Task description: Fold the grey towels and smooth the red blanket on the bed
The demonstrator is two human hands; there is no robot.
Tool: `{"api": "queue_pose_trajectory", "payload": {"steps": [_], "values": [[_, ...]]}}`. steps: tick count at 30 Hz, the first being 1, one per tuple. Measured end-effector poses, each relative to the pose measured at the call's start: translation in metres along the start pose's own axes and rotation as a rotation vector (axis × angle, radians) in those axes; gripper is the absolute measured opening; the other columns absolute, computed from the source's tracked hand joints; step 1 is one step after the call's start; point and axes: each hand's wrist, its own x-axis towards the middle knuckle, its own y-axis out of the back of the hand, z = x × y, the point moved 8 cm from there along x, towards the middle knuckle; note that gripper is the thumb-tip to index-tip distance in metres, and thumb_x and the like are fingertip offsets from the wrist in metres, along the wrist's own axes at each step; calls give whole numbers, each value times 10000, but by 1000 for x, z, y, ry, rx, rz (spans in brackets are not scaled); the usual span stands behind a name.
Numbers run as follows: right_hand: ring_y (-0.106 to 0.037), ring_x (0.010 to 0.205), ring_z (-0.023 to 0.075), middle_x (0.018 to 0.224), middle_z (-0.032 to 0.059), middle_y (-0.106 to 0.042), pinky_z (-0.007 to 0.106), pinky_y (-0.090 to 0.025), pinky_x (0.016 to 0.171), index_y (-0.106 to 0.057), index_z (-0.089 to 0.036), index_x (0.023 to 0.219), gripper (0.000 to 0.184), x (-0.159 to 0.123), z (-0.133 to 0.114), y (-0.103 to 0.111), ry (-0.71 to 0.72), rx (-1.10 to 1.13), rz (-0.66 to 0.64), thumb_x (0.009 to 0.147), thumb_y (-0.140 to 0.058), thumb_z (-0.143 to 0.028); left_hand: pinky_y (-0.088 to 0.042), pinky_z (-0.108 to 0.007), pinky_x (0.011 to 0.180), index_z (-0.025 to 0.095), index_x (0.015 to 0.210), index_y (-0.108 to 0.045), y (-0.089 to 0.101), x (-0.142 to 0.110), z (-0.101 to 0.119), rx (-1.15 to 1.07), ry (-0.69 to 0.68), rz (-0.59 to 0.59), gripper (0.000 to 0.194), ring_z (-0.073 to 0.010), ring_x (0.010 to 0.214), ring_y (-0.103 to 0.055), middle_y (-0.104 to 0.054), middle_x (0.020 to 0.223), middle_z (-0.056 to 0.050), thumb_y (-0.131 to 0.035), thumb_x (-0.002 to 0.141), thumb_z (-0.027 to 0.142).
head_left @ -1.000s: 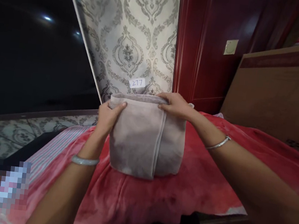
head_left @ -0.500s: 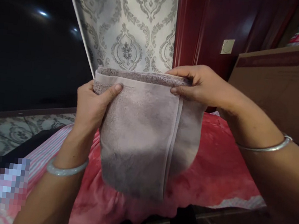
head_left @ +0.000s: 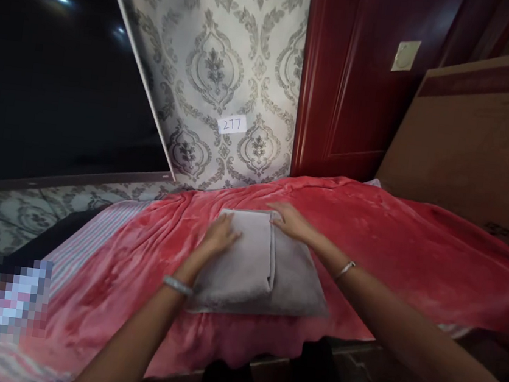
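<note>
Folded grey cloth (head_left: pixel 246 263), held raised half a second ago, is now lying flat near the front edge of the red blanket (head_left: pixel 367 253); left hand (head_left: pixel 222 234) is spreading open over its left edge, clasping nothing; right hand (head_left: pixel 291 221) is curving loosely at its far edge, fingers parted, cannot tell if pinching; card marked 277 (head_left: pixel 233 123) is showing beyond the blanket's back edge.
</note>
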Motion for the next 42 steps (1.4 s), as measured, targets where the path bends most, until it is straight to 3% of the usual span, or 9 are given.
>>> {"api": "queue_pose_trajectory", "payload": {"steps": [2,5,11,15,18,26,35,39,42], "values": [[-520,1318,283,1402,135,-588,461,-400,1116,-613,-184,1370,506,-34,16,-35,-47,-5,-60,865,-644,-185,-284,-547,1179,172,1489,-441,-42,-26,1,118,-15,-161,621,-343,1488,-309,-348,1597,-202,-555,931,419],[-470,1368,296,1466,142,-528,507,-361,1144,-628,-192,1358,464,-78,36,-64,-98,6,-91,896,-604,-234,-164,-611,1206,217,1545,-364,-65,-48,7,231,-35,-170,604,-348,1532,-173,-206,1654,-176,-433,991,448],[-376,1439,297,1542,139,-435,530,-291,1189,-597,-209,1395,537,-148,58,-60,-326,257,82,882,-590,-369,-209,-604,1204,193,1506,-437,-57,-57,13,156,-46,-206,570,-358,1523,-199,-247,1640,-172,-454,988,428],[-461,1382,294,1499,138,-492,507,-372,1147,-503,-220,1470,664,-203,49,-43,-485,602,285,866,-607,-474,-282,-567,1202,236,1466,-487,-51,-102,45,-95,-292,-245,515,-283,1492,-317,-402,1583,-119,-442,990,426],[-531,1318,290,1466,144,-528,489,-447,1085,-417,-238,1522,753,-223,36,-42,-575,893,284,858,-631,-523,-254,-584,1217,264,1538,-361,-50,-138,69,-120,-449,-219,748,-297,1515,-256,-304,1635,-107,-654,865,411],[-473,1365,252,1529,78,-464,431,-403,1126,-427,-245,1513,756,-212,12,-33,-585,922,199,830,-648,-480,-381,-487,1185,247,1498,-411,-43,-140,73,-160,-371,-72,743,-199,1426,-430,-508,1515,-67,-459,791,23],[-694,968,280,1110,107,-735,390,-550,841,-683,-209,1287,496,-227,21,-9,-483,319,86,900,-519,-471,-381,-600,1138,251,1505,-420,-74,-168,96,214,-433,86,857,-357,1476,-328,-397,1588,-113,-577,695,17],[-690,961,260,1077,91,-743,359,-532,847,-739,-223,1161,373,-180,22,11,-381,191,153,897,-508,-350,-398,-597,1124,262,1489,-446,-74,-166,95,212,-408,103,886,-366,1454,-367,-416,1578,-106,-562,650,3],[-687,937,219,1055,69,-750,316,-529,828,-743,-205,1127,335,-123,21,-8,-371,263,57,884,-515,-236,-398,-607,1122,259,1483,-458,-73,-166,95,203,-407,115,916,-367,1457,-363,-426,1572,-103,-535,611,-11]]}}
